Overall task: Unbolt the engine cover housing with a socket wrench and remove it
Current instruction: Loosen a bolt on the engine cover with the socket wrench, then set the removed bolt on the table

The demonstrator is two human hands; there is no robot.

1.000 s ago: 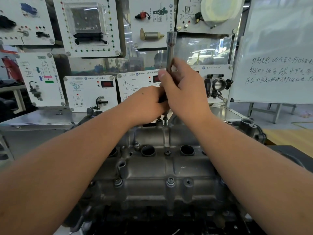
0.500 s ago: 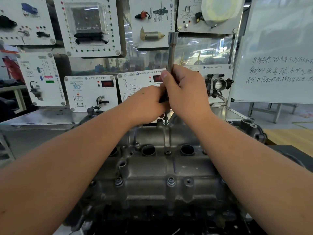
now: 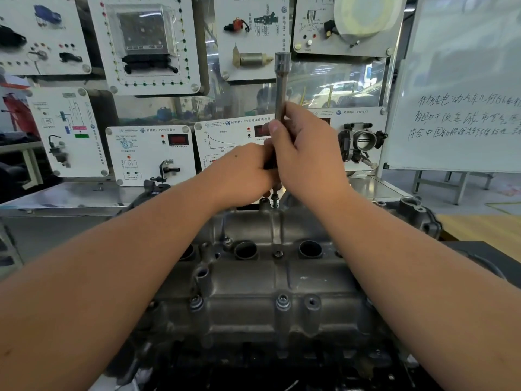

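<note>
Steel bench [image 3: 70, 193], grey and reflective, spanning the view behind the engine [image 3: 253, 292]. Standing on its far edge: a row of white display panels [image 3: 150, 153], upright and side by side, each bearing a mounted part and a printed diagram. At the right end, a throttle body [image 3: 362, 142] sits on one panel, just above the bench top.

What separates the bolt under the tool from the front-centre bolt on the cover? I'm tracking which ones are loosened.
The rear bolt stands raised, its shank showing above its hole; the front-centre bolt sits seated on its boss. The rear bolt is under the socket wrench that the left hand and right hand grip; the front-centre bolt is untouched. Both belong to the engine cover housing.
</note>
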